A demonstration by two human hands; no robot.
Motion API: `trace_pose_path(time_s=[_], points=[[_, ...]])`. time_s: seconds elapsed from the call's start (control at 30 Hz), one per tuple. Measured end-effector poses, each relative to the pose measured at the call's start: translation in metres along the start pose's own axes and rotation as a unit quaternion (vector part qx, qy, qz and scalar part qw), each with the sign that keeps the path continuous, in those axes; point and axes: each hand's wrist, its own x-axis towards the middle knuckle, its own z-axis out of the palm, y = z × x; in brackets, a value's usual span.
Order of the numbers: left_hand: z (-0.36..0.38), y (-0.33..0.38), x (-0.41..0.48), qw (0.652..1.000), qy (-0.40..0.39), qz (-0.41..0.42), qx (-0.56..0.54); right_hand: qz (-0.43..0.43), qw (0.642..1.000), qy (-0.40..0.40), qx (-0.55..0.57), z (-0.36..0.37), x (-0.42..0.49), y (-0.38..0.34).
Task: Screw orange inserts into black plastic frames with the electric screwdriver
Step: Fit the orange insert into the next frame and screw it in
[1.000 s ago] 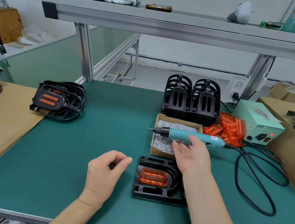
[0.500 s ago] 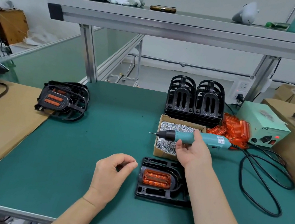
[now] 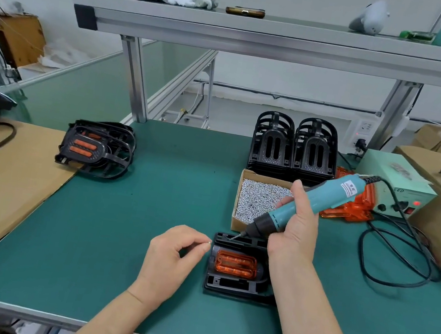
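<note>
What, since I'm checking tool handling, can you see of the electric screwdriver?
The electric screwdriver has a teal, plastic-looking barrel with a white label near the rear, a black nose collar and a thin metal bit. The right hand grips its lower barrel and holds it tilted, with the bit pointing down and left at the far edge of the black frame. Whether the tip touches the frame is unclear. A black cord leaves its rear end and loops over the green mat.
</note>
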Motion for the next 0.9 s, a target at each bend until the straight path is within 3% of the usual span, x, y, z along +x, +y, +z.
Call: trace_pose_path(time_s=[0.63, 0.9], points=[[0.001, -0.002, 0.001, 0.999, -0.017, 0.037, 0.029, 0.003, 0.992, -0.111, 0.053, -0.001, -0.02, -0.007], [0.0, 0.001, 0.001, 0.998, -0.023, 0.049, 0.025, 0.003, 0.997, -0.07, 0.04, 0.001, -0.021, -0.003]])
